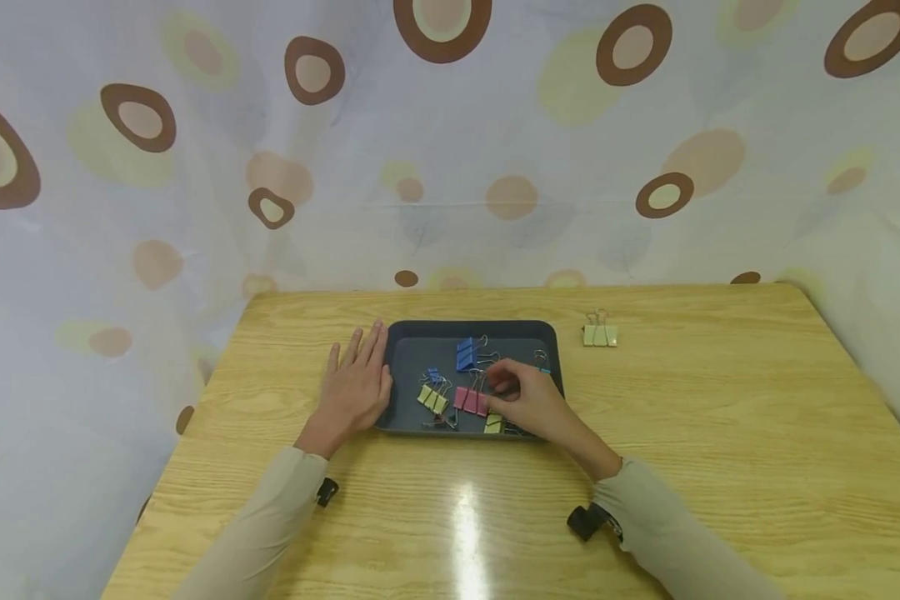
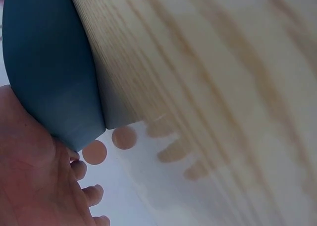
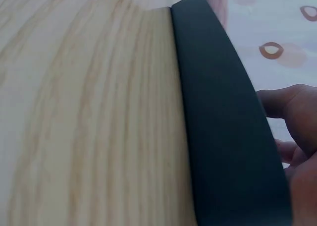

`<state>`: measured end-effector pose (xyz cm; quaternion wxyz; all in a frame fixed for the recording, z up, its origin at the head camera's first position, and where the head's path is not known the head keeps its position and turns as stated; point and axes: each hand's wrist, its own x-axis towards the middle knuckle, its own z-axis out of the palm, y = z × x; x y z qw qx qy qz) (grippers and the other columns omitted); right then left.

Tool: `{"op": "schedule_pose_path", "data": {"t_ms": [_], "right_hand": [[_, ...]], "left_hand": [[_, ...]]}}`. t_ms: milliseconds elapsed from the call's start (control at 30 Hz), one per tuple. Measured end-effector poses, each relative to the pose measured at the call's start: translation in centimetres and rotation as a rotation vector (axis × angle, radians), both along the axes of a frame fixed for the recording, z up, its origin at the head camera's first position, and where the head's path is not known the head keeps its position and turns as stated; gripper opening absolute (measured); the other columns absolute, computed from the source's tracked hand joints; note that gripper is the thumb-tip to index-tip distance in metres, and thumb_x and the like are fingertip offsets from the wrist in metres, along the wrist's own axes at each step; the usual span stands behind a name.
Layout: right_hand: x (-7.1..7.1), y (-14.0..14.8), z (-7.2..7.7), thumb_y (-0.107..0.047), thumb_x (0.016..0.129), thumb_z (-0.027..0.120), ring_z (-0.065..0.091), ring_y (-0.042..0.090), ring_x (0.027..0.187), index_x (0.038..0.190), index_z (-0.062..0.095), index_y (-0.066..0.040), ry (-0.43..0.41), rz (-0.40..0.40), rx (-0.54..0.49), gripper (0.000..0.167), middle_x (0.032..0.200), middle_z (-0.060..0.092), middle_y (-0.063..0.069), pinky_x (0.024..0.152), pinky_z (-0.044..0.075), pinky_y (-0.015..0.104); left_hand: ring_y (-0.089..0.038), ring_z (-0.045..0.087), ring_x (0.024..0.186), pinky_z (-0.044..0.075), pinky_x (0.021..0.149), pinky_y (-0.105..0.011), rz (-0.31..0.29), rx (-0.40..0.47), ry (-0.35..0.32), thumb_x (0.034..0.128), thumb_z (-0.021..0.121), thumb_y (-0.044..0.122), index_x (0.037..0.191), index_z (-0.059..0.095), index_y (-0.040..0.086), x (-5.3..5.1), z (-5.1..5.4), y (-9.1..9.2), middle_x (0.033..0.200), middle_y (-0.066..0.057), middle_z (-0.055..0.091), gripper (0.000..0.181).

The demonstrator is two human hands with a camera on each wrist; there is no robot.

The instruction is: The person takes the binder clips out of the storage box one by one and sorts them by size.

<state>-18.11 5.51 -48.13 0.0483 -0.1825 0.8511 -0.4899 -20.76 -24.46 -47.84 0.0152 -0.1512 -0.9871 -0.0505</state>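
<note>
In the head view, a shallow dark tray (image 1: 412, 342) stands on the table with several binder clips in it. My left hand (image 1: 354, 392) rests flat with spread fingers along the tray's left rim, its thumb against the side. My right hand (image 1: 528, 404) reaches over the tray's right part with bent fingers. Its thumb and forefinger tips are at a pink binder clip (image 1: 471, 401); whether they pinch it is unclear. Around lie a large blue clip (image 1: 467, 355), a yellow clip (image 1: 432, 399), a small blue clip (image 1: 434, 376) and another yellow clip (image 1: 493, 424), partly hidden by the hand.
A pale yellow binder clip (image 1: 600, 335) stands on the wooden table (image 1: 720, 400) right of the tray. A patterned curtain (image 1: 450, 233) hangs behind the table. Both wrist views show mostly the tray's outer wall (image 3: 223, 117), which hides the clips.
</note>
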Motion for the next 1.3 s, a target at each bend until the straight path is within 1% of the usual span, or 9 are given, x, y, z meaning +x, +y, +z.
{"op": "schedule_pose_path", "data": {"t_ms": [167, 333, 500, 633, 767, 1000, 1133, 1300], "right_hand": [[-0.3, -0.7, -0.6, -0.011, 0.087, 0.082, 0.067, 0.025, 0.097, 0.112, 0.071, -0.001, 0.030, 0.015, 0.090, 0.030, 0.106, 0.072, 0.010, 0.081, 0.057, 0.035], [-0.3, -1.2, -0.7, -0.010, 0.086, 0.083, 0.064, 0.022, 0.094, 0.108, 0.073, -0.006, 0.019, 0.007, 0.136, 0.025, 0.102, 0.069, 0.004, 0.081, 0.054, 0.037], [-0.3, -1.3, -0.8, -0.010, 0.085, 0.084, 0.062, 0.019, 0.090, 0.106, 0.073, -0.007, 0.015, 0.005, 0.159, 0.024, 0.099, 0.066, 0.003, 0.079, 0.053, 0.037], [-0.3, -1.4, -0.8, -0.008, 0.086, 0.083, 0.062, 0.017, 0.087, 0.106, 0.074, -0.007, 0.020, 0.005, 0.149, 0.022, 0.096, 0.066, 0.001, 0.078, 0.053, 0.036], [-0.3, -1.3, -0.7, -0.005, 0.088, 0.080, 0.063, 0.017, 0.087, 0.106, 0.075, -0.006, 0.022, 0.007, 0.130, 0.019, 0.097, 0.067, 0.002, 0.078, 0.054, 0.035], [-0.1, -0.8, -0.7, -0.002, 0.090, 0.077, 0.067, 0.018, 0.085, 0.107, 0.075, -0.002, 0.000, -0.020, 0.051, 0.017, 0.100, 0.068, 0.007, 0.076, 0.058, 0.033], [-0.3, -0.2, -0.2, -0.003, 0.091, 0.076, 0.070, 0.021, 0.089, 0.107, 0.077, -0.002, 0.007, -0.023, 0.031, 0.016, 0.102, 0.069, 0.008, 0.079, 0.059, 0.035], [-0.6, 1.1, 1.0, -0.004, 0.090, 0.077, 0.072, 0.027, 0.093, 0.106, 0.078, -0.002, 0.043, -0.038, 0.000, 0.016, 0.104, 0.071, 0.011, 0.081, 0.060, 0.040]], "left_hand": [[-0.036, 0.013, 0.156, 0.009, 0.122, -0.063, 0.003, 0.001, -0.009, 0.1097, 0.033, 0.026, 0.165, 0.013, 0.005, -0.1, -0.1, 0.0, 0.172, -0.008, 0.011, 0.063], [-0.036, 0.013, 0.156, 0.008, 0.122, -0.062, 0.007, -0.002, -0.011, 0.1096, 0.033, 0.026, 0.165, 0.013, 0.006, -0.1, -0.1, 0.0, 0.172, -0.008, 0.011, 0.063], [-0.035, 0.013, 0.157, 0.008, 0.122, -0.062, 0.008, -0.013, -0.009, 0.1094, 0.032, 0.027, 0.165, 0.013, 0.005, -0.2, -0.2, 0.0, 0.172, -0.008, 0.010, 0.063], [-0.036, 0.015, 0.156, 0.009, 0.122, -0.062, 0.005, -0.009, 0.004, 0.1094, 0.034, 0.026, 0.165, 0.015, 0.004, -0.1, 0.0, 0.1, 0.172, -0.009, 0.012, 0.063], [-0.036, 0.015, 0.156, 0.010, 0.122, -0.063, 0.005, -0.005, 0.002, 0.1094, 0.035, 0.025, 0.165, 0.015, 0.004, 0.0, 0.2, 0.2, 0.171, -0.009, 0.013, 0.063], [-0.036, 0.015, 0.156, 0.009, 0.122, -0.063, 0.007, -0.009, -0.002, 0.1095, 0.035, 0.026, 0.165, 0.013, 0.004, -0.1, 0.0, 0.1, 0.172, -0.009, 0.012, 0.063], [-0.036, 0.014, 0.156, 0.008, 0.122, -0.063, 0.007, -0.006, -0.003, 0.1096, 0.035, 0.026, 0.165, 0.012, 0.004, -0.1, 0.0, 0.1, 0.172, -0.009, 0.012, 0.064], [-0.036, 0.014, 0.156, 0.008, 0.122, -0.062, 0.010, -0.009, -0.012, 0.1097, 0.034, 0.026, 0.165, 0.013, 0.004, -0.1, 0.0, 0.1, 0.172, -0.009, 0.011, 0.063]]}}
